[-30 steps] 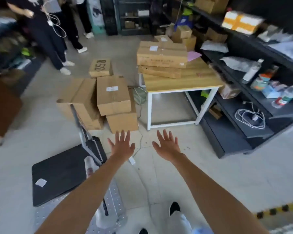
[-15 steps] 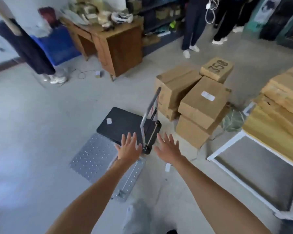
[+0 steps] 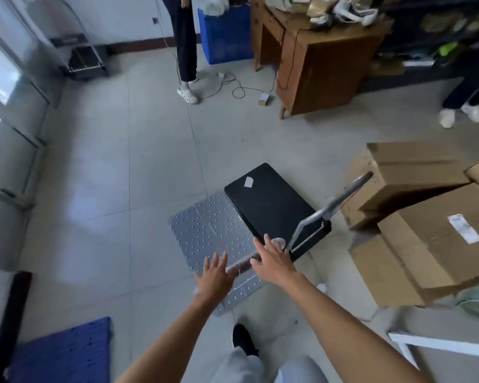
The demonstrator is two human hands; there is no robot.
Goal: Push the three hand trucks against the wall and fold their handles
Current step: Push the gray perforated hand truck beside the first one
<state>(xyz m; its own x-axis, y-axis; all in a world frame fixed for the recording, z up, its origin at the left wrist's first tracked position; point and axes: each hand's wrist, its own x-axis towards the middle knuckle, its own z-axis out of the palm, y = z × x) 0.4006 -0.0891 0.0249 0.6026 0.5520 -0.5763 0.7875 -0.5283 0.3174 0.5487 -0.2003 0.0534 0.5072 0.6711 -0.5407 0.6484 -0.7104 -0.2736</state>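
Hand trucks on tiled floor, both hands empty

Left hand (image 3: pixel 215 273): fingers spread wide, palm down, holding nothing; it hovers over the near end of the silver hand truck (image 3: pixel 205 233), a flat perforated metal deck lying directly beneath and ahead of it. Whether the palm touches the metal cannot be told.

Right hand (image 3: pixel 271 259): likewise open and flat, gripping nothing, just right of the left hand, over the near corner of the black hand truck (image 3: pixel 268 200).

Black hand truck: dark deck touching the silver one along its left edge, extending ahead of the right hand. Its grey handle (image 3: pixel 335 205) stands raised, tilted, just right of the right hand.

Blue hand truck (image 3: pixel 64 352): low, well to the left of the left hand, near the person.

Cardboard boxes (image 3: pixel 426 217): stacked to the right of the right hand, beyond the handle.

Wooden desk (image 3: pixel 315 64): far ahead of both hands.
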